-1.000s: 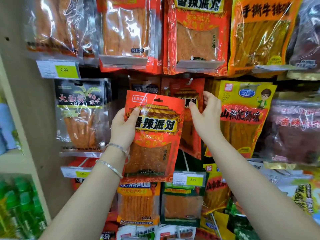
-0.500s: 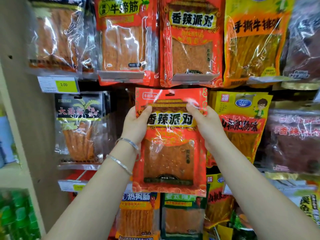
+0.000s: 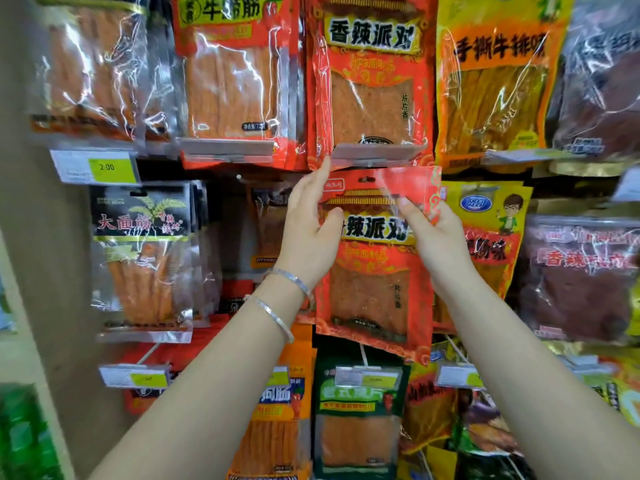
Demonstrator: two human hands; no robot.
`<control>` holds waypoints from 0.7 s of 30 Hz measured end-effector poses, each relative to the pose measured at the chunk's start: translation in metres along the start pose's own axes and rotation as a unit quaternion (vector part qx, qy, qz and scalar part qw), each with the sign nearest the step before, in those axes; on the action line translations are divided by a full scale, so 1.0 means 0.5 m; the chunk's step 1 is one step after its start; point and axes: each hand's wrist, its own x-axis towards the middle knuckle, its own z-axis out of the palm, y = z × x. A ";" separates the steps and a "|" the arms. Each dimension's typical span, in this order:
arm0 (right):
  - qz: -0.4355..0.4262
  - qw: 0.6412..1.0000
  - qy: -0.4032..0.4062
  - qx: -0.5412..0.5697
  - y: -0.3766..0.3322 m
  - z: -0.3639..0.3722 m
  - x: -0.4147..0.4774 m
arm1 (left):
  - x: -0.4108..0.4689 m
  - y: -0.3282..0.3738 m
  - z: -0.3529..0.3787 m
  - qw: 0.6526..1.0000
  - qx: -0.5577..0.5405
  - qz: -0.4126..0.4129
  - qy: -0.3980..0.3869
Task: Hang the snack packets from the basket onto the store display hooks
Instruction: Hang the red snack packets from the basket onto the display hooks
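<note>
A red snack packet (image 3: 372,292) with yellow lettering hangs in front of the middle row of the display, its top edge just under the clear price holder (image 3: 375,152) of the hook above. My left hand (image 3: 311,233) holds its upper left edge, thumb on the front and fingers stretched up behind. On the other side, my right hand (image 3: 433,233) pinches the upper right part of the packet near the hang hole. An identical red packet (image 3: 372,77) hangs in the row above. The basket is out of view.
Packed rows of hanging snacks fill the wall: a black packet (image 3: 142,258) at left, a yellow one (image 3: 491,244) at right, green (image 3: 358,420) and orange ones below. Price tags (image 3: 98,167) jut out on hook ends. A beige shelf upright (image 3: 31,271) stands at left.
Both hands have lifted the red packet up and to the right, toward the middle-row hook. The right hand moved from the shelf onto the packet's top right, and the packet now sits straight.
</note>
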 end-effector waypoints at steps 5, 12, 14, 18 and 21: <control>0.064 0.997 -0.012 0.041 -0.015 0.004 0.010 | 0.005 0.008 0.012 1.000 0.004 0.004 0.015; 0.075 0.997 -0.017 0.017 -0.019 0.024 0.023 | 0.004 0.003 0.004 0.999 -0.031 -0.011 0.017; 0.077 0.997 -0.018 0.013 -0.012 0.025 0.028 | 0.005 0.002 0.002 0.999 -0.040 -0.015 0.009; 0.044 0.999 -0.003 -0.020 0.022 0.017 0.033 | -0.008 -0.015 0.002 0.999 -0.032 -0.001 0.009; 0.001 0.995 0.032 -0.092 0.051 0.011 0.021 | -0.038 -0.062 0.003 0.999 0.010 -0.024 0.036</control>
